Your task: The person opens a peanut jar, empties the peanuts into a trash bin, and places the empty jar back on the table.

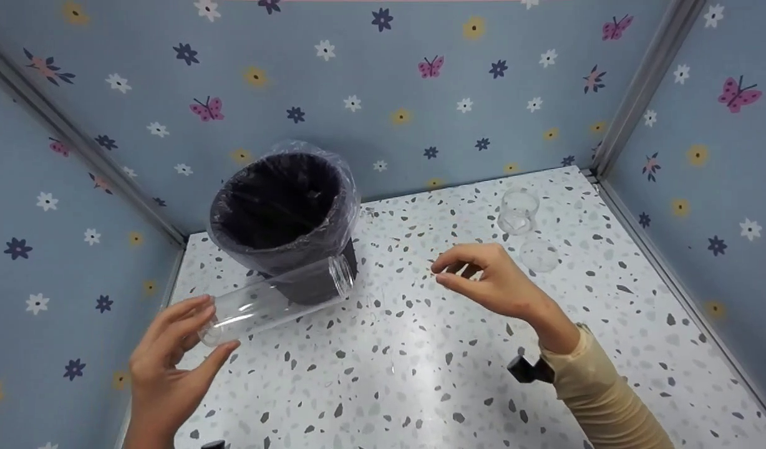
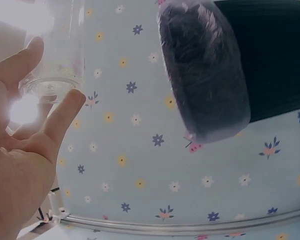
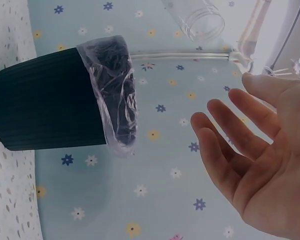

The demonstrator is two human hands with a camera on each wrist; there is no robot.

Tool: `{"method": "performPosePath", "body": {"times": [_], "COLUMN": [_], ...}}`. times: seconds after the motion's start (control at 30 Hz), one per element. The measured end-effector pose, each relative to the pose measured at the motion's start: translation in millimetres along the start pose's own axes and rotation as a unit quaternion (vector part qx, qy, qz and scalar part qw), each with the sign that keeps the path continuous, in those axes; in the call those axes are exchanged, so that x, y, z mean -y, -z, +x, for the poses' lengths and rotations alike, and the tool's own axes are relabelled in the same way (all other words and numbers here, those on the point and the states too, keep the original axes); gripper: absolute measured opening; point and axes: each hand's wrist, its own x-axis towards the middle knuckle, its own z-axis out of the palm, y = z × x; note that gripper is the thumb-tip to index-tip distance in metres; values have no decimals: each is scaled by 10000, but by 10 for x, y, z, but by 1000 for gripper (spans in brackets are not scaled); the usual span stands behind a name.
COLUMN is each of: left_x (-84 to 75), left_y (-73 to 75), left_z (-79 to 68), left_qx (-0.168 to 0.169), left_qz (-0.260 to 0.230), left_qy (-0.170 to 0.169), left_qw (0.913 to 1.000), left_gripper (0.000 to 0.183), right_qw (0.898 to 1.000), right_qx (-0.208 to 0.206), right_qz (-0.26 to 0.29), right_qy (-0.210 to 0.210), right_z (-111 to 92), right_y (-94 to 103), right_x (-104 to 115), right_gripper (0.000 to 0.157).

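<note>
A clear, see-through cylindrical jar [image 1: 271, 302] lies tilted in the air in front of the bin, its threaded mouth toward the right. My left hand [image 1: 171, 362] grips its base end between thumb and fingers; the left wrist view shows the round base [image 2: 51, 87] between the fingertips. My right hand [image 1: 492, 280] hovers over the table with loosely bent fingers and holds nothing. In the right wrist view its palm [image 3: 270, 185] faces the camera, and the jar's open mouth [image 3: 206, 26] shows at the top, apart from the hand.
A dark bin [image 1: 283, 206] with a clear plastic liner stands at the back left of the speckled white table [image 1: 408, 368]. Near the back right are a short clear container [image 1: 518, 211] and a clear round disc [image 1: 539, 255]. Flower-patterned panels [image 1: 383, 81] enclose the table.
</note>
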Motion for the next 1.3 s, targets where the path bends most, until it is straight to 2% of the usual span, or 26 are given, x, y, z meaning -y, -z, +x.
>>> {"method": "performPosePath", "body": {"times": [0.13, 0.2, 0.3, 0.4, 0.57, 0.73, 0.9, 1.03, 1.13, 1.2, 1.3], "left_x": [46, 97, 208, 305, 386, 435, 493, 548, 577, 587, 597], "left_y": [-101, -157, -263, -383, -626, -921, -1247, -1462, -1557, -1596, -1625], "left_z": [-149, -195, -248, -288, -339, -405, -538, -673, -740, -773, -823], "left_qx": [-72, -191, -374, -475, -406, -320, -237, -201, -186, -103, 116], "left_qz": [-247, -641, -1477, -2075, -2406, -2746, -3128, -3323, -3401, -3328, -2937], "left_qy": [177, 189, 163, 164, 220, 264, 486, 742, 976, 1185, 1630], "left_qw": [9995, 9976, 9882, 9769, 9695, 9607, 9483, 9400, 9351, 9355, 9418], "left_gripper": [51, 49, 49, 52, 55, 55, 55, 55, 56, 57, 65], "right_qw": [9998, 9996, 9984, 9952, 9843, 9763, 9744, 9749, 9777, 9788, 9792], "right_qx": [-116, -207, -364, -499, -703, -618, -606, -642, -638, -635, -582], "right_qz": [-24, -21, 67, 168, 174, -3, -304, -397, -362, -405, -692], "right_qy": [134, 208, 428, 827, 1607, 2076, 2142, 2094, 1969, 1906, 1819], "right_z": [-126, -166, -195, -170, -87, -57, -92, -146, -165, -168, -158], "right_y": [25, 26, 4, -43, -151, -245, -283, -283, -277, -271, -266], "right_x": [65, 76, 55, 58, 151, 240, 215, 141, 109, 96, 54], "right_gripper": [15, 17, 23, 32, 38, 30, 14, 13, 14, 14, 16]}}
